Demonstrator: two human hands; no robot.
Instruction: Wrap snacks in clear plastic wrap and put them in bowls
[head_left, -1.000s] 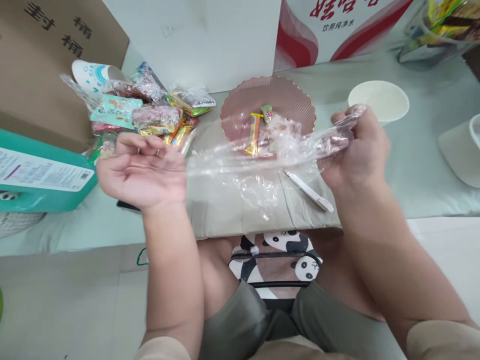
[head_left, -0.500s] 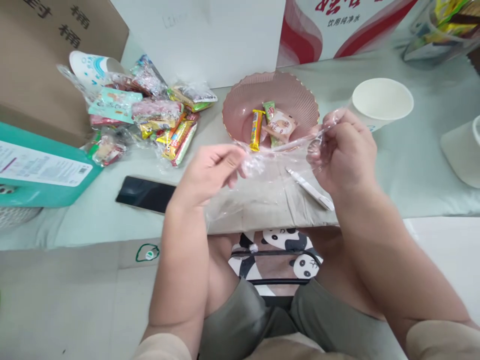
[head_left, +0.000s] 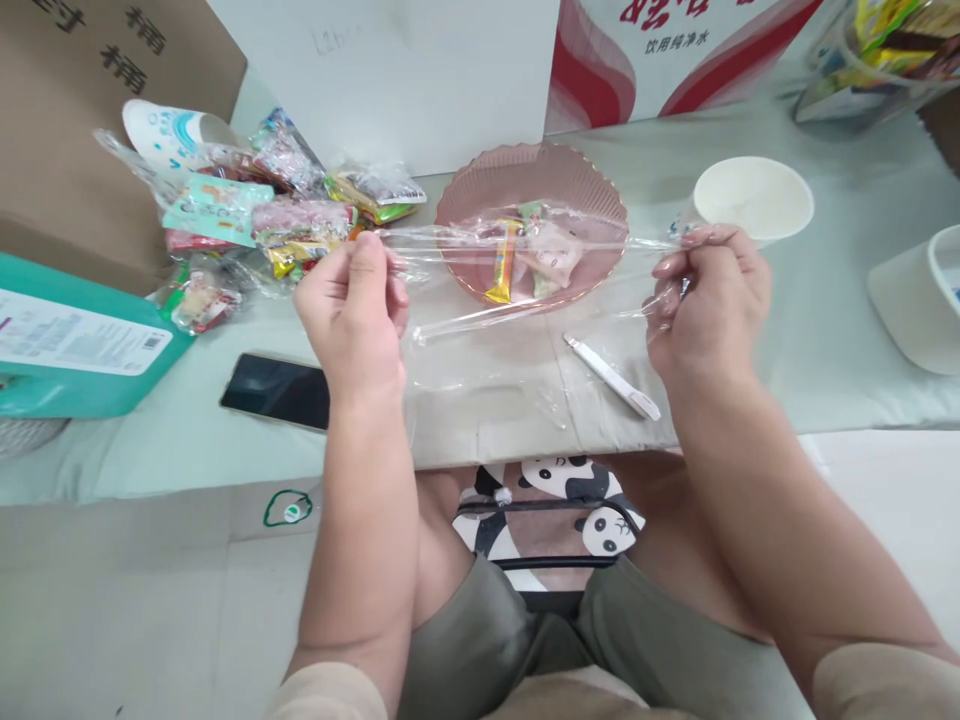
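Note:
A sheet of clear plastic film [head_left: 465, 325] is stretched between my two hands, over the table. My left hand [head_left: 356, 305] pinches its left end, thumb on top. At the right end my right hand [head_left: 709, 290] grips it with bent fingers, just in front of a white paper cup [head_left: 750, 200]. Behind the film stands a pink ribbed bowl [head_left: 472, 190] with a gold scalloped rim. Inside it lie a yellow snack bar [head_left: 502, 265] and a few wrapped snacks [head_left: 553, 252], partly blurred by the film. Below the film lies a white utility knife [head_left: 613, 377].
Wrapped snacks [head_left: 304, 225] and a tipped paper cup [head_left: 169, 135] pile up at left. A phone [head_left: 276, 390] lies nearer me. Boxes [head_left: 420, 80] stand behind. At right are another white cup [head_left: 919, 300] and a clear tub of snacks [head_left: 855, 95].
My hands have moved apart, the left one going left and up, the right one slightly right. The bunched film between them is now spread wide and taut in front of the bowl.

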